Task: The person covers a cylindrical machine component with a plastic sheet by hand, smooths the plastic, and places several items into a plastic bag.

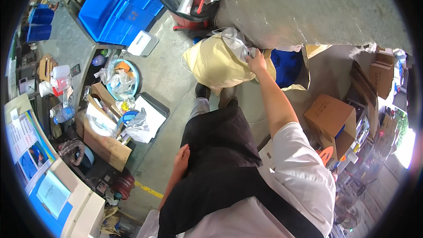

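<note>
A full pale yellow sack (218, 61) stands upright on the floor just ahead of my feet. Crumpled clear plastic (235, 44) bunches out at its top right. My right hand (257, 64) reaches forward to that corner, its fingers closed on the clear plastic; the fingertips are partly hidden. Down by my dark apron hangs my left hand (181, 161), fingers stretched out and holding nothing. Right of the sack, dark blue material (286, 67) shows inside a second yellow bag (304, 86).
A large plastic-wrapped bulk (317, 9) fills the far right. Beyond the sack stands a red machine with a black hose (189, 0). Blue crates (119, 11), a light blue basin (135, 86) of scraps and a workbench line the left. A cardboard box (328, 114) sits at right.
</note>
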Available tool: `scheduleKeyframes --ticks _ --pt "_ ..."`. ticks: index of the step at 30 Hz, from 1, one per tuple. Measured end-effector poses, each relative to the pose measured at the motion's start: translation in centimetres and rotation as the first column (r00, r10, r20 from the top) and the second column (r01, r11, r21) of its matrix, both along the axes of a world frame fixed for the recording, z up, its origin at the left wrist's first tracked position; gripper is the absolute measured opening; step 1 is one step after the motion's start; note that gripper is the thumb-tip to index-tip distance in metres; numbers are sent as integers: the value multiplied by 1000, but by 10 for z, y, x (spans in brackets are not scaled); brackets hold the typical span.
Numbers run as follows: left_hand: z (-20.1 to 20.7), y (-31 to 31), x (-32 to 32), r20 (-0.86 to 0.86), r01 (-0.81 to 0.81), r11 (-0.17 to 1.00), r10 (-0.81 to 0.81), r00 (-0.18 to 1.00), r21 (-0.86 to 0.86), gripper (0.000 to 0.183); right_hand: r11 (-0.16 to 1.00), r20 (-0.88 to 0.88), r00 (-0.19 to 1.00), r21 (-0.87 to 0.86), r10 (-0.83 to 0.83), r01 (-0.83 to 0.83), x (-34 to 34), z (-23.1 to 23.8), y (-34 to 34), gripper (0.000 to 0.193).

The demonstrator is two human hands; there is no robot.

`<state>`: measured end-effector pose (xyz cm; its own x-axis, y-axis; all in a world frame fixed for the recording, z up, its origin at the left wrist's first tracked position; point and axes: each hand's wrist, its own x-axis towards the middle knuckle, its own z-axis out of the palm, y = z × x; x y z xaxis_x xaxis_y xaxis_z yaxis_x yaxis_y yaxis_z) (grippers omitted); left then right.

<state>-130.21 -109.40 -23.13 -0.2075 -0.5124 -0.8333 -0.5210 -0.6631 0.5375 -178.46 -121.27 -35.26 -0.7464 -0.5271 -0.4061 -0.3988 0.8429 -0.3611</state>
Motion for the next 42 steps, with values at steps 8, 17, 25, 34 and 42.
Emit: scheduleKeyframes --ticks 8,17,25,34,42 --pt "10 -22 2 79 101 993 -96 992 -67 37 980 -96 985 -121 145 -156 -3 -16 -21 45" --pt "3 -26 14 63 57 998 -55 996 -32 36 973 -204 961 -97 185 -208 23 5 -74 26" --pt "-4 -31 15 76 58 998 -57 995 -9 34 962 -175 979 268 105 -55 -37 -14 3 17" --pt "-3 -47 8 61 132 991 -131 989 -12 34 772 -67 853 467 518 -432 -35 -10 -23 20" --pt "-5 -61 4 78 195 980 -192 978 -40 33 558 420 738 484 528 -674 -36 -64 -38 31"
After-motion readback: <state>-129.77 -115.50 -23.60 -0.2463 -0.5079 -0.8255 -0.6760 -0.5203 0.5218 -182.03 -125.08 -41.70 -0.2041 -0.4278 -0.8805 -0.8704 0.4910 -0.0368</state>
